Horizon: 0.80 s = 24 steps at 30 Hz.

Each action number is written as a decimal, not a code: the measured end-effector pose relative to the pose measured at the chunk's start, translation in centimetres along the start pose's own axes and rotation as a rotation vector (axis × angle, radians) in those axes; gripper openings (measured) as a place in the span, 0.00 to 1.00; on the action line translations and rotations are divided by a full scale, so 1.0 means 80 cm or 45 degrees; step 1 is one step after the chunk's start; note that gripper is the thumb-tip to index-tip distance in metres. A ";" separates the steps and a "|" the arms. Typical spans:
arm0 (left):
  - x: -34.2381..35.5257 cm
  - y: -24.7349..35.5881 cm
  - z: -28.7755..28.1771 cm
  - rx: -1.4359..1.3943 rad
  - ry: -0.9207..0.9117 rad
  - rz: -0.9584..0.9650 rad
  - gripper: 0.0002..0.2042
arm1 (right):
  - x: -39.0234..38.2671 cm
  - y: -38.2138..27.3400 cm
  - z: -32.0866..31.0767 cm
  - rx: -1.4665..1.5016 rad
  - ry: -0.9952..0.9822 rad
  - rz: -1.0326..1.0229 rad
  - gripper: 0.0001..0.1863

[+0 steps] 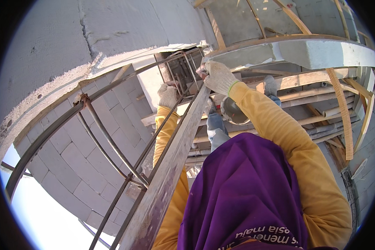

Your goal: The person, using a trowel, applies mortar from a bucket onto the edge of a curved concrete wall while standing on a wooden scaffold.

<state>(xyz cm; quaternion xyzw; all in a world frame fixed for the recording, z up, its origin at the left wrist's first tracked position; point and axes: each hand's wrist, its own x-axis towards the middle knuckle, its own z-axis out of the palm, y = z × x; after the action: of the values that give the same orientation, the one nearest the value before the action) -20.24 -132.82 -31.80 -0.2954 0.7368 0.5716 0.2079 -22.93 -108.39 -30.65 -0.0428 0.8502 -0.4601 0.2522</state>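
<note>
My right hand, in a pale knitted glove, is closed at the far end of a long, dusty, pale board. A small reddish thing at its fingertips is too unclear to name. My left hand, gloved the same way, is lower on the left with its fingers curled beside the thin bars of a steel rebar cage; what they close on is hidden. The board slants from the lower edge up to my right hand, alongside the cage. Below my right forearm stands a round bucket with greyish content.
Rough concrete overhangs at upper left, above a block wall. My feet stand on a scaffold of wooden planks and bamboo poles. A curved grey ledge runs across upper right. Rebar extends along the left.
</note>
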 end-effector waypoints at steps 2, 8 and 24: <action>0.011 0.024 0.009 0.110 0.026 0.028 0.12 | 0.042 0.009 0.014 -0.183 -0.239 -0.173 0.14; 0.048 0.047 0.021 0.103 -0.152 0.197 0.09 | 0.109 0.050 0.072 0.003 -0.285 -0.153 0.13; -0.080 -0.142 0.089 -1.448 -0.603 -0.430 0.17 | -0.125 0.073 0.023 0.589 0.532 0.343 0.15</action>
<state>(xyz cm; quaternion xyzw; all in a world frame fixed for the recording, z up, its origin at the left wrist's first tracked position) -8.08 -126.62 -37.66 -0.3372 0.1956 0.8825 0.2632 -12.41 -103.39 -32.27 0.2232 0.7547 -0.6021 0.1342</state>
